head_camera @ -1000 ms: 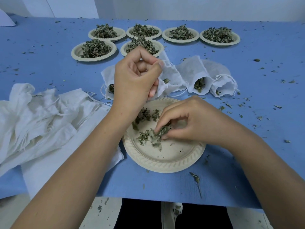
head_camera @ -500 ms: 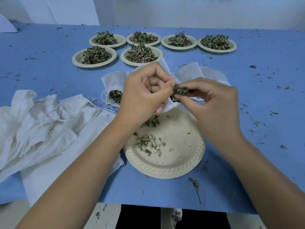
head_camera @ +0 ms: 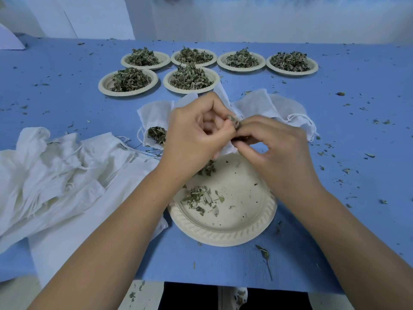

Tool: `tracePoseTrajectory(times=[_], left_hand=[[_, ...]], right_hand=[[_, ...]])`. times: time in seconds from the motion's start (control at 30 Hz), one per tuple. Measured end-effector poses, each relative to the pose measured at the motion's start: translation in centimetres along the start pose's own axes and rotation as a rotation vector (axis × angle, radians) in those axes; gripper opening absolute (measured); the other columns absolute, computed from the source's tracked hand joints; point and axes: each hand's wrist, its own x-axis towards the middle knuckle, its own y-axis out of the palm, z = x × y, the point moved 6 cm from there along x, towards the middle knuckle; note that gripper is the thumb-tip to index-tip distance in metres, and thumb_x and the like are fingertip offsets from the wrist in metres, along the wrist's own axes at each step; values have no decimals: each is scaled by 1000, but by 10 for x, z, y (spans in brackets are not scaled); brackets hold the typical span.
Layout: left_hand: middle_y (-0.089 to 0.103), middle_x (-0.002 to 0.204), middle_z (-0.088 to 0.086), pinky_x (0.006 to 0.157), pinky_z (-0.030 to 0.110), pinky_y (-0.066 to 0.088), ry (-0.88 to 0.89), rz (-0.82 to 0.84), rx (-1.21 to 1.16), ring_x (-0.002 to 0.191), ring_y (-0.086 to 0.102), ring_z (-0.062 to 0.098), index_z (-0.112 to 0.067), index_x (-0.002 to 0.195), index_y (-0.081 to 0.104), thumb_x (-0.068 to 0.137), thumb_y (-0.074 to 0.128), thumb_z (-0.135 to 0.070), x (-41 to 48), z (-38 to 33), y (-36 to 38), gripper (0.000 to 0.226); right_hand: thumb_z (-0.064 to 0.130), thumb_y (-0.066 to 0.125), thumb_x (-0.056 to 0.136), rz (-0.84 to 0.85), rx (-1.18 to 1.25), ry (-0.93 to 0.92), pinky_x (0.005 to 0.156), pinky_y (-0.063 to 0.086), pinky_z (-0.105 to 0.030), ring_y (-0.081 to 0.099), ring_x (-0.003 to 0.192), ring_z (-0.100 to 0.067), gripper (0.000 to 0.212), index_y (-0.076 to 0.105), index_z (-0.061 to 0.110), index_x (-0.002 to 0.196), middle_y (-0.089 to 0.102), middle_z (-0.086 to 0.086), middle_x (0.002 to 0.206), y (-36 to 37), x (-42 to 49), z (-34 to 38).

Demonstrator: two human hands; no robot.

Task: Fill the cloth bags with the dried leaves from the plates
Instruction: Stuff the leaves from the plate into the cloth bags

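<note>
Two hands meet above the near plate (head_camera: 223,239). My left hand (head_camera: 196,135) curls its fingers round the mouth of one cloth bag (head_camera: 226,149). My right hand (head_camera: 277,153) pinches one tuft of dried leaves (head_camera: 235,121) between thumb and fingertips, right at that mouth. Below, the near plate carries two small scatters of loose leaves (head_camera: 199,196). Three filled bags lie just behind: one (head_camera: 154,119) to the left, two (head_camera: 257,104) to the right. Six heaped plates (head_camera: 128,82) stand beyond, four in the back row and two in front. One pile of limp bags (head_camera: 55,175) lies at left on the blue table (head_camera: 67,90).
</note>
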Motion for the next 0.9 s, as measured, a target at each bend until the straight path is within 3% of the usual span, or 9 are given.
tracePoseTrajectory(times=[0.1,0.17,0.27,0.4,0.47,0.53,0.73,0.83,0.9], left_hand=[[57,54,10,40,18,40,-5,7,1,34,50,10,-11,75,57,85,61,8,0,0,1,21],[56,52,8,40,18,39,-25,-57,-20,34,49,9,-11,75,56,87,62,5,1,2,-4,21],[54,51,8,39,17,38,-23,-121,-43,33,48,9,-12,74,54,87,62,4,4,1,-10,22],[55,52,4,39,20,42,19,-74,-41,38,51,8,-12,74,56,85,62,7,2,-3,-6,23],[55,52,2,39,20,42,20,-63,-48,38,51,8,-13,74,56,85,62,6,2,-3,-6,23],[55,50,-1,39,18,40,16,-73,-51,35,49,7,-16,73,56,85,61,6,2,-2,-7,26],[56,50,-6,40,17,39,6,-50,-44,34,48,7,-11,76,58,87,62,6,3,-1,-7,21],[57,52,-4,40,17,40,-5,-5,-24,36,51,9,-12,77,61,86,62,7,2,-1,-3,20],[58,54,3,41,18,41,-3,14,-15,38,52,12,-15,77,61,85,62,5,2,-2,-2,22]], right_hand=[[-9,66,78,76,-33,-33,67,43,-16,51,68,-12,12,71,1,75,61,1,71,5,1,1],[3,67,84,32,-53,-39,73,42,-18,52,78,-16,6,73,5,82,68,1,80,-4,3,2],[25,56,92,-55,-189,-55,89,28,-25,51,95,-15,21,74,16,86,71,11,91,-15,4,8],[42,38,95,277,-180,-21,106,11,-36,40,128,-17,38,72,25,95,67,18,101,12,-3,10],[44,36,95,338,-157,-6,110,9,-41,36,133,-18,39,70,25,94,65,18,99,17,-5,7],[41,39,94,281,-146,-9,110,9,-44,39,132,-19,32,68,27,90,65,18,98,11,-2,5],[25,55,86,-33,-192,-75,98,17,-37,53,107,-21,25,68,12,69,66,9,82,-11,2,9],[21,66,83,-123,-110,-38,93,23,-31,50,97,-12,9,65,12,80,60,8,87,-17,2,9],[21,67,85,-108,-76,-29,93,25,-30,48,95,-10,13,67,16,97,58,9,91,-17,3,8]])
